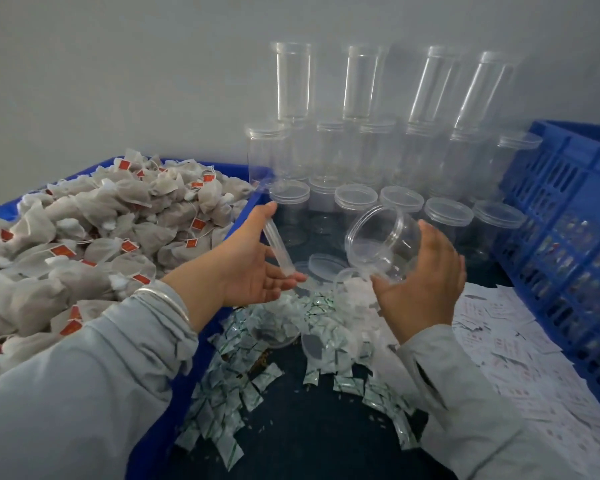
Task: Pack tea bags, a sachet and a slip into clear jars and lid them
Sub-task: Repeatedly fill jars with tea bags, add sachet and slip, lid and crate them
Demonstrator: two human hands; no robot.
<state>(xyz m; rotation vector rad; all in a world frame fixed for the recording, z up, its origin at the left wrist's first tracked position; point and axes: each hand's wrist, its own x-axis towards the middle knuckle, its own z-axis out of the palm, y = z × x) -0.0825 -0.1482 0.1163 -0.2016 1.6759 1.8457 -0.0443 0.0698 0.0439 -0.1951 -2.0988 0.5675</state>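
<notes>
Grey wall is seen across the upper frame; below it a dark surface [312,441] is laid out as a packing station.

Item 1: blue bin [174,375], left of frame, heaped with tea bags [94,233] bearing red tags.

Item 2: clear lidded jars [355,199], ranked in rows at centre and stacked against the wall at upper centre.

Item 3: sachets [243,386], green-and-white, strewn over the lower centre of the surface.

Item 4: printed slips [520,344], scattered at lower right beside a blue slatted crate [568,216] at the right edge.

Item 5: loose lid [326,266], lying flat at centre, between the two hands and just beyond them.

Item 6: open jar [383,242], gripped by the right hand [423,282], fingers curled round its lower body. It is tilted, its long axis running from the palm up and leftward, so the mouth is turned toward the left of frame. Nothing can be made out inside it.

Item 7: a second lid [279,244], held on edge by the left hand [253,265], pinched between the thumb at top and the fingers beneath.

Governing relation: the jar mouth faces the left hand and the tea bags behind it. The left hand is judged nearer to the tea bags, while it is occupied by the lid.
</notes>
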